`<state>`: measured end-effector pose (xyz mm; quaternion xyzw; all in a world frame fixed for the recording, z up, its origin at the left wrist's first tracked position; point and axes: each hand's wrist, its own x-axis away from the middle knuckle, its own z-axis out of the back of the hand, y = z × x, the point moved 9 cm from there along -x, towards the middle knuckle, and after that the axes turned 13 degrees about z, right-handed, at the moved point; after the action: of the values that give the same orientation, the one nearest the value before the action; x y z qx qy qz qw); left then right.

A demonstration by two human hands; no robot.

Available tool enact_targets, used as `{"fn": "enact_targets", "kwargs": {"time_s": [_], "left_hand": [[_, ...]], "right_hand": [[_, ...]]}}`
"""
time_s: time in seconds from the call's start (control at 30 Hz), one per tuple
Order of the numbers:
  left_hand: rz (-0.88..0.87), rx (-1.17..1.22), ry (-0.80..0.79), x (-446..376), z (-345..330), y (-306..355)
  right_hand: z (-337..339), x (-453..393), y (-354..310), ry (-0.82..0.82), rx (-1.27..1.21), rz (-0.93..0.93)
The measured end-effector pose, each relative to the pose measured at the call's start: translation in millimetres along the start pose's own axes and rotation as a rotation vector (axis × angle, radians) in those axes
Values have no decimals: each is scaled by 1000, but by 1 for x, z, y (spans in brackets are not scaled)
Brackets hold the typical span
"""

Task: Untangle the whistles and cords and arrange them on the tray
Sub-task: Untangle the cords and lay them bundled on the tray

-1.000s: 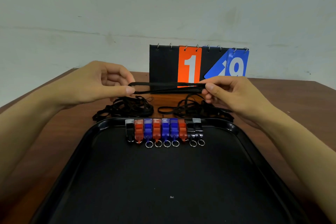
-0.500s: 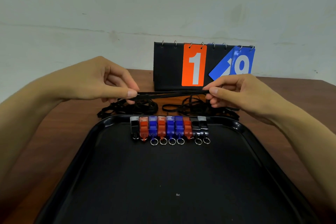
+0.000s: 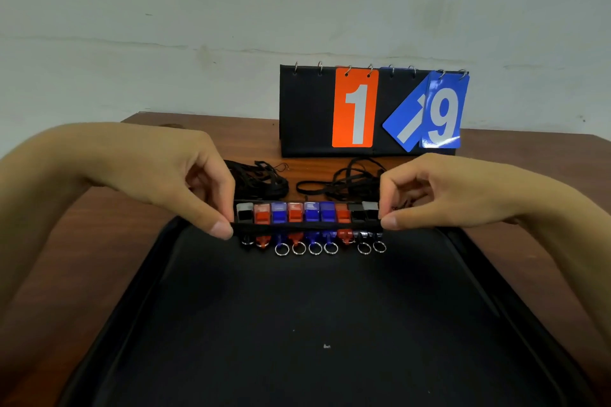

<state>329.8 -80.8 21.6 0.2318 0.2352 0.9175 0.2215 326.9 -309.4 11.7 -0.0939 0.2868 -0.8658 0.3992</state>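
A folded black cord is stretched level between my hands, just over the row of whistles. My left hand pinches its left end between thumb and forefinger. At the cord's right end my right hand does the same. Several black, red and blue whistles lie side by side at the far end of the black tray, key rings toward me. Two heaps of black cords lie on the wooden table behind the tray.
A flip scoreboard showing an orange 1 and a blue 9 stands at the table's back edge against a pale wall. The tray's wide black floor spreads toward me below the whistles. Brown table shows on both sides of the tray.
Both hands have come down and toward me with the stretched cord, from above the heaps behind the tray to just over the whistle row.
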Motion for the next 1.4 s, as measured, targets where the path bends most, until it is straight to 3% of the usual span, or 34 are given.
{"fn": "enact_targets", "kwargs": {"time_s": [0.4,0.9,1.0,1.1,1.13,1.23,1.4], "left_hand": [[146,-147,-147,-4,-27,-2],[167,-226,-131,-8,-33,-2],[52,-110,-35,-6,-16,8],[-42,-17,144,-6,5,8],[-46,10,205,-8,11,7],[-49,25,353,-13,17,3],[-43,24,401,-20,13,4]], "right_hand": [[-22,1,-7,-200,183,-70],[-19,9,-6,-241,185,-104],[28,14,-10,76,199,-29],[74,27,15,450,433,-89],[77,27,29,476,500,-123],[59,18,65,352,573,-220],[35,3,95,196,534,-289]]}}
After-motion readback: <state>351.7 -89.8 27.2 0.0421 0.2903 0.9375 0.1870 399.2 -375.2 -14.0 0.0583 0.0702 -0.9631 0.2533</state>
